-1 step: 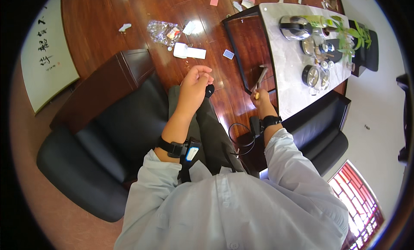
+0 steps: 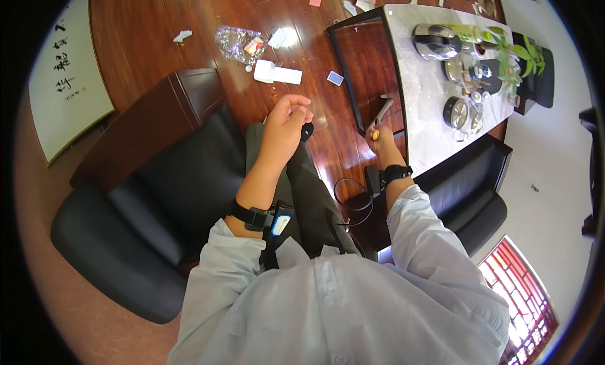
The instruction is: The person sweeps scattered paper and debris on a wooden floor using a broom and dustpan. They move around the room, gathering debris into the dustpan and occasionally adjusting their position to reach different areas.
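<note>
- The right hand [image 2: 381, 139] has its fingers wrapped round the near part of a long grey tool [image 2: 381, 110]; a yellow piece [image 2: 375, 136] shows at the fist.
- The tool reaches away beyond those fingers, over the wooden floor [image 2: 328, 103], with a short crosswise part at its far end; its exact kind is too small to tell.
- It looks metallic, so I judge it stiff, hard to break, perhaps heavier toward the far end and somewhat slick on the bare shaft.
- The best hold is probably the near part, where the fingers are now, wrist firm against the tip's pull.
- The left hand [image 2: 290, 117] is well apart to the left, its fingers loosely curved and unclenched; nothing shows in them.
- Just right of the right fingers runs the edge of the pale worktop [image 2: 421, 116], carrying a kettle [image 2: 435, 41] and glassware [image 2: 459, 113]; its dark frame [image 2: 345, 66] stands close to the tool.
- Beyond the left fingers lie white paper [image 2: 287, 76], a blue card [image 2: 335, 78] and a crinkled clear wrapper [image 2: 234, 45].
</note>
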Demonstrator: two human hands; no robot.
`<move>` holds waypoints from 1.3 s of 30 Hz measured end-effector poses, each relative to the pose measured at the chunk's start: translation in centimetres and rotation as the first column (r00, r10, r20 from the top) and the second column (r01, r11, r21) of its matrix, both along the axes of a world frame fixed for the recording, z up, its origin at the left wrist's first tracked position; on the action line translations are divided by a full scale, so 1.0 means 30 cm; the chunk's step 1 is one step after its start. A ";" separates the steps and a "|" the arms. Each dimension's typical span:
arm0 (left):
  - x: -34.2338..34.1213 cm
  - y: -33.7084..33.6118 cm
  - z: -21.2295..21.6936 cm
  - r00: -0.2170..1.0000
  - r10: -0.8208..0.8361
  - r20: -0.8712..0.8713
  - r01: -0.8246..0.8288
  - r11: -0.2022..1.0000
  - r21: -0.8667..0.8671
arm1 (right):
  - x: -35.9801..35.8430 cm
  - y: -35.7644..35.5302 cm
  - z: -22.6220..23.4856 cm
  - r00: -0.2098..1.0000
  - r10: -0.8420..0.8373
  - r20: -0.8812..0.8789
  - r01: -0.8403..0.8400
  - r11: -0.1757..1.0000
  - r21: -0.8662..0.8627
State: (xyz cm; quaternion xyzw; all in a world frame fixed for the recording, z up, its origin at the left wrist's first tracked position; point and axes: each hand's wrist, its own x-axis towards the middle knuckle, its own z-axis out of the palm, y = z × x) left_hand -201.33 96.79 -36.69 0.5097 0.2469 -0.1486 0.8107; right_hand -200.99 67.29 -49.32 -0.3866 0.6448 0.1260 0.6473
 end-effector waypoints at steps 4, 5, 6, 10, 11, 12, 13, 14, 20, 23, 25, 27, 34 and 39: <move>0.016 0.033 -0.122 0.999 0.048 -0.017 -0.047 0.998 0.031 | 0.145 0.158 -0.129 0.986 0.131 0.101 -0.131 0.991 -0.005; 0.021 0.041 -0.151 0.997 0.080 0.006 -0.080 0.997 0.016 | 0.152 0.217 -0.141 0.984 0.156 0.083 -0.153 0.987 -0.042; 0.030 0.052 -0.181 0.996 0.089 0.001 -0.089 0.996 0.014 | 0.164 0.283 -0.154 0.984 0.168 0.053 -0.162 0.982 -0.100; 0.064 0.074 -0.251 0.992 0.127 -0.021 -0.127 0.992 0.015 | 0.101 0.420 -0.057 0.934 0.262 0.244 -0.275 0.961 0.019; 0.067 0.079 -0.258 0.991 0.131 -0.029 -0.130 0.991 0.008 | 0.069 0.433 -0.011 0.889 0.266 0.373 -0.317 0.945 0.084; 0.071 0.087 -0.263 0.990 0.141 -0.009 -0.141 0.990 0.006 | 0.039 0.435 0.042 0.877 0.210 0.432 -0.294 0.946 0.138; 0.074 0.089 -0.268 0.991 0.130 -0.019 -0.130 0.991 0.010 | 0.023 0.427 0.092 0.892 0.214 0.399 -0.281 0.952 0.118; 0.069 0.088 -0.270 0.992 0.123 -0.022 -0.123 0.992 0.003 | 0.008 0.419 0.133 0.904 0.193 0.382 -0.258 0.958 0.127; 0.033 0.097 -0.302 0.997 0.081 -0.019 -0.080 0.996 0.031 | -0.088 0.371 0.160 0.908 0.243 0.342 -0.236 0.970 -0.061; 0.045 0.095 -0.343 0.994 0.098 -0.053 -0.098 0.995 -0.003 | -0.089 0.286 0.012 0.917 0.311 0.250 -0.248 0.935 -0.253; 0.056 0.086 -0.373 0.992 0.100 -0.080 -0.103 0.994 -0.039 | -0.060 0.195 -0.110 0.921 0.342 0.189 -0.259 0.897 -0.359; 0.069 0.082 -0.416 0.992 0.094 -0.080 -0.098 0.994 -0.051 | -0.005 0.091 -0.217 0.909 0.394 0.134 -0.304 0.848 -0.434; 0.129 0.072 -0.612 0.991 0.130 0.014 -0.129 0.991 -0.032 | 0.299 -0.039 -0.456 0.943 0.307 0.130 -0.273 0.934 -0.232; 0.123 0.072 -0.617 0.990 0.127 -0.064 -0.129 0.991 -0.026 | 0.347 0.222 -0.451 0.907 0.350 0.233 -0.323 0.935 -0.145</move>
